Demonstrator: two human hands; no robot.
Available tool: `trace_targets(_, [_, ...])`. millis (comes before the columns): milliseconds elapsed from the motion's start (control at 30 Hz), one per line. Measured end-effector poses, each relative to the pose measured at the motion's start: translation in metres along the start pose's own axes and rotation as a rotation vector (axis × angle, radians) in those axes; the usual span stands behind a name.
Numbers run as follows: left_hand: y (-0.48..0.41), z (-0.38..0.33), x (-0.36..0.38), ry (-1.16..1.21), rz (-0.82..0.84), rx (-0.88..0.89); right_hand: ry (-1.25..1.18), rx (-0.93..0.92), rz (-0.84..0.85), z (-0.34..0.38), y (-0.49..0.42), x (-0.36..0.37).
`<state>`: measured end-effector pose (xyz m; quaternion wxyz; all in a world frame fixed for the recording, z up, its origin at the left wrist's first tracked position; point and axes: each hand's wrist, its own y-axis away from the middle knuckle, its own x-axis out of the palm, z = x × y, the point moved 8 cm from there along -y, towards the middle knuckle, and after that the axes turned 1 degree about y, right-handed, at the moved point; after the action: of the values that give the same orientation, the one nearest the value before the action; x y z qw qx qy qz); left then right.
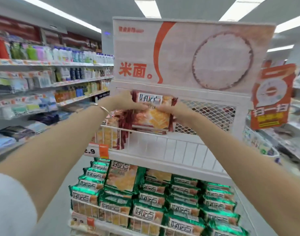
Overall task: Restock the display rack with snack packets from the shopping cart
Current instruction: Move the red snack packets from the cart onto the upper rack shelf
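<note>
Both my hands hold a red biscuit packet [153,113] upright over the top shelf [171,147] of the white display rack. My left hand [127,103] grips its left edge and my right hand [173,111] grips its right edge. Several more red packets [118,132] stand on edge at the left end of that shelf, behind its wire front rail. The right part of the shelf is bare white. The shelf below is packed with green packets [179,198] of the same brand. The shopping cart is out of view.
A white and orange sign board [193,53] tops the rack, with a mesh back panel [213,113] behind the shelf. An orange hanging poster [271,96] is at the right. Store shelves with bottles [52,74] line the aisle at the left.
</note>
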<state>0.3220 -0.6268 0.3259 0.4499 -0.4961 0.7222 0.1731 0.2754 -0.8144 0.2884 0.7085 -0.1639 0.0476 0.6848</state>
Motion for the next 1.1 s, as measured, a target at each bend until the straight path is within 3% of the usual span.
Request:
trace_targets(133, [-0.022,0.022,0.031,-0.322,0.054,-0.084,0.441,0.059,0.047,-0.047,-0.027,0.004])
trace_targets(233, [-0.037,0.033,0.040,-0.535,0.046,-0.078,0.561,0.210,0.159,-0.076,-0.037,0.011])
trace_targets(367, [-0.050,0.030,0.047,-0.553,0.125,0.023,0.441,0.330,0.246,-0.091,-0.049,0.013])
trace_targets(467, [-0.057,0.043,0.052,-0.447,0.278,-0.052,0.221,0.394,0.302,-0.093,-0.049,0.024])
trace_targets(667, [-0.054,0.045,0.054,-0.386,0.429,-0.170,0.203,0.415,0.376,-0.081,-0.034,0.016])
trace_targets(733, [-0.056,0.044,0.053,-0.400,0.425,-0.149,0.258,0.347,0.203,-0.069,-0.040,0.001])
trace_targets(800, [-0.059,0.045,0.050,-0.379,0.379,-0.111,0.517,0.153,0.020,-0.051,-0.043,-0.010])
trace_targets(900, [-0.059,0.044,0.048,-0.406,0.278,-0.034,1.005,-0.257,0.088,-0.036,-0.039,0.020])
trace_targets(933, [-0.058,0.042,0.048,-0.424,0.256,-0.019,1.102,-0.320,0.132,-0.038,-0.038,0.030])
trace_targets(1033, [-0.052,0.041,0.049,-0.432,0.259,-0.021,1.164,-0.255,0.163,-0.043,-0.042,0.035])
trace_targets(1100, [-0.043,0.037,0.039,-0.308,0.258,-0.032,1.192,-0.204,0.183,-0.036,-0.039,0.037])
